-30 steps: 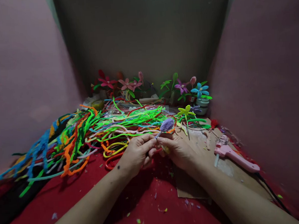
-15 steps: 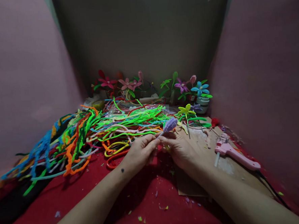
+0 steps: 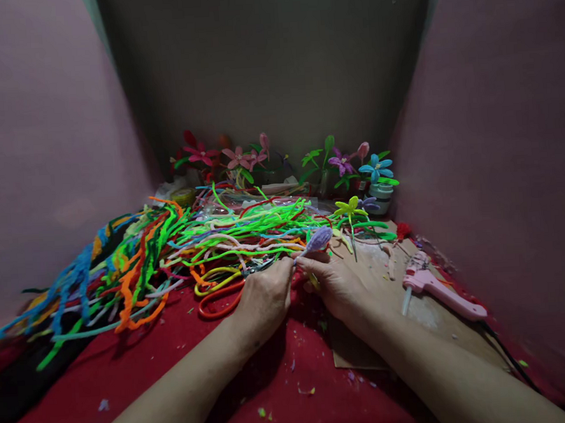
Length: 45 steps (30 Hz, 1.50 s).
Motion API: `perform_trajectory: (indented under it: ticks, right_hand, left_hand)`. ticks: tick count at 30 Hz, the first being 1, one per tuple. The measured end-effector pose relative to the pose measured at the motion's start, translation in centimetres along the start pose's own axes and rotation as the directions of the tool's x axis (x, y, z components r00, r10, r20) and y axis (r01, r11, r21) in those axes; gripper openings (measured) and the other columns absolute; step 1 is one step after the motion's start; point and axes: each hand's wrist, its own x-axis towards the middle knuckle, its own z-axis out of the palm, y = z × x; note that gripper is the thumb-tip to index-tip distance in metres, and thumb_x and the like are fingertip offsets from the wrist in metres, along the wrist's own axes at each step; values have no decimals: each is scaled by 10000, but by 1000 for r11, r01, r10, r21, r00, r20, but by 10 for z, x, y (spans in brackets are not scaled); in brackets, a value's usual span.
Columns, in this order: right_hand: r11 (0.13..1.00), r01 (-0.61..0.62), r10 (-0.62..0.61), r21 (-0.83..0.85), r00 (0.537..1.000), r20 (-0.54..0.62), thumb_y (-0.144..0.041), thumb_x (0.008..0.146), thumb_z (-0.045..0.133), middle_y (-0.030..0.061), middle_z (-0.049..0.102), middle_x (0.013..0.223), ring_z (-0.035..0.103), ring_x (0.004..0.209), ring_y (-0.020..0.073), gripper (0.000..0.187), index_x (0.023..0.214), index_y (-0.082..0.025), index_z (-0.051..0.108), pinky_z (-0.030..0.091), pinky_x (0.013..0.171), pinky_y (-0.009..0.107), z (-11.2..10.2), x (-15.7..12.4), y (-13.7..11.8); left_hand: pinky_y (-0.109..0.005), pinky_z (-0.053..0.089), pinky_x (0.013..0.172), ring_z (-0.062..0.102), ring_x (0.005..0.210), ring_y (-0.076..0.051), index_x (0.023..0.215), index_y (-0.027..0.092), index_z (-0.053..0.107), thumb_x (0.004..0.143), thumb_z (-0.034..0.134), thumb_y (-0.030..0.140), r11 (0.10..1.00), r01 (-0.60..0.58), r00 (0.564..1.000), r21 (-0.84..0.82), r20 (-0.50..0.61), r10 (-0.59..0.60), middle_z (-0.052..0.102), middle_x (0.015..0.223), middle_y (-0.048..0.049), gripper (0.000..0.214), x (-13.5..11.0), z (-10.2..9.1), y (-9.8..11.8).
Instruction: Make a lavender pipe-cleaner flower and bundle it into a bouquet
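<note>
Between my two hands is a purple pipe-cleaner flower bud (image 3: 319, 239), its fuzzy head tilted up to the right. My left hand (image 3: 267, 293) is closed, with thumb and fingers pinching the bud's thin stem near its base. My right hand (image 3: 332, 278) is closed on the same stem just below the head; something yellowish shows under its fingers, too small to make out. Scissors with yellow and orange handles (image 3: 216, 312) lie just beyond my left hand. A yellow pipe-cleaner flower (image 3: 350, 208) lies ahead of my right hand.
A large heap of coloured pipe cleaners (image 3: 245, 226) spreads across the back and left. On the right, a pink glue gun (image 3: 443, 294) rests on cardboard (image 3: 360, 347), its cord trailing. Finished flowers (image 3: 339, 163) stand along the back near a white jar (image 3: 381, 199). Scraps dot the red cloth (image 3: 274, 391).
My left hand has rolled over at the wrist, so its back now faces up, while still pinching the stem. The bud has shifted slightly left and down in view.
</note>
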Motion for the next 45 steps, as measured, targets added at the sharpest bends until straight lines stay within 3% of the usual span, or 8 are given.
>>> perform_trajectory:
  ticks: [11,19,26,29,32,35,39,45]
  right_hand:
    - [981,-191,193,42,980,-47,-297,539,793,-27,647,621,533,453,84,346,844,-171,689,376,412,196,-6,7,-4]
    - [986,-162,165,-48,985,45,-309,623,749,-19,631,646,547,500,86,328,916,-183,674,326,400,171,-7,5,-6]
    - [990,-128,112,63,971,209,-269,626,770,-14,627,639,546,529,78,286,878,-173,674,367,446,167,-3,3,-13]
    - [993,-66,43,99,975,217,-242,604,787,-15,620,621,540,538,77,220,778,-161,679,392,486,176,0,1,-13]
    - [994,-23,10,107,993,118,-220,558,805,-17,622,628,525,535,82,219,721,-159,671,391,489,192,3,-1,-12]
    - [996,-37,34,87,999,38,-220,530,811,-26,614,624,494,505,74,250,728,-163,670,350,454,192,6,-3,-10]
    - [1000,-31,31,1,999,12,-249,554,801,-19,603,635,496,547,73,237,737,-152,686,327,458,178,8,-6,-11]
    - [994,47,-32,-99,988,153,-258,669,732,-4,630,735,506,618,88,186,830,-173,693,369,540,199,7,-6,-12]
  left_hand:
    - [-216,325,523,440,505,-112,684,186,550,855,429,245,839,207,976,-503,43,-215,490,552,22,218,13,-4,7]
    - [-155,181,351,253,348,-31,658,160,498,787,552,350,246,454,877,-856,380,-296,379,467,81,235,14,-15,10]
    - [-133,171,282,82,324,-10,793,174,517,816,549,314,-187,513,850,-838,526,-21,318,489,112,146,12,-27,8]
    - [-154,203,284,101,317,-27,811,189,512,846,489,338,-53,530,848,-846,530,18,300,485,109,155,12,-29,8]
    - [-189,312,380,352,386,-69,824,174,543,867,440,327,491,355,934,-796,319,-158,438,546,47,189,10,-23,10]
    - [-244,405,559,550,642,-150,886,155,579,858,450,260,923,72,993,-379,-57,-101,582,739,-50,169,3,-11,11]
    - [-240,386,591,539,611,-132,820,160,572,890,374,184,974,-21,988,-225,-152,-14,565,684,-30,212,-2,-7,11]
    - [-185,295,466,368,462,-65,662,164,510,867,453,245,722,223,963,-655,33,-268,412,524,48,228,8,-25,15]
